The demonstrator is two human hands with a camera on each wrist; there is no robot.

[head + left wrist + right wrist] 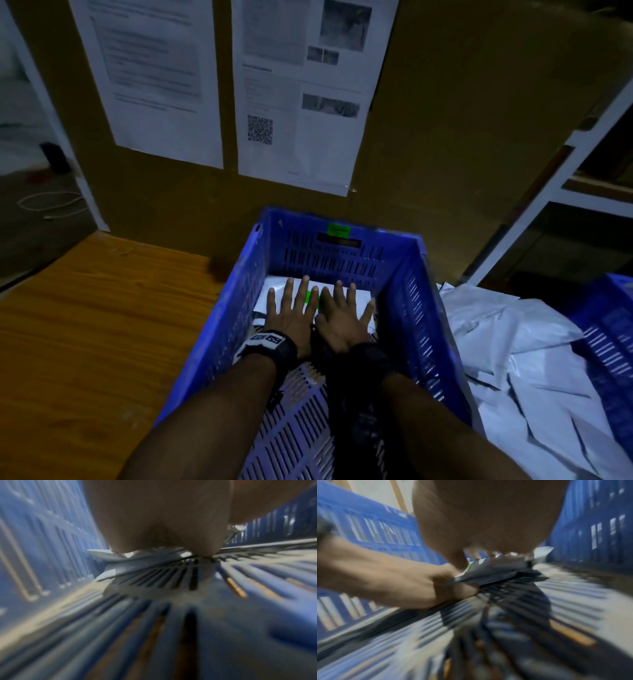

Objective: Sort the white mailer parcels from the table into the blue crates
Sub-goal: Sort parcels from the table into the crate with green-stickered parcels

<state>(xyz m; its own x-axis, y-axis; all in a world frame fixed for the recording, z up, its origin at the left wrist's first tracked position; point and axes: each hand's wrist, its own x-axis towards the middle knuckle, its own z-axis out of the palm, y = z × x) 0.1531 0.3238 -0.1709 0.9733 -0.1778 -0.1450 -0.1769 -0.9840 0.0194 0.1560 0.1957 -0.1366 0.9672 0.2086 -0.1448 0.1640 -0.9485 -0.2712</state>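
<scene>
Blue crate: slotted blue plastic crate [404,308] on the wooden desk [85,325], toward its far edge, against a brown cardboard wall [445,137].
Parcel in crate: flat white plastic mailer parcel with a green sticker [342,291] lying at the far end of the crate floor, on top of what looks like others.
Left hand: left hand [291,317] flat, fingers spread and straight, palm down on the parcel; grips nothing.
Right hand: right hand [342,323] also flat with splayed fingers, pressing the same parcel, just beside the left.
Remaining stock: loose heap of white mailer parcels [531,359] on the desk right of the crate; a second blue crate [609,342] at the right edge.
Step, my read: flattening the stack; most of the sorting is left.
Handling, my read: light, soft, slick film; sags and slides. Pinch an edge or corner, or carry it flat between both palms.
Wrist views: blurred; show only palms over slotted floor.
</scene>
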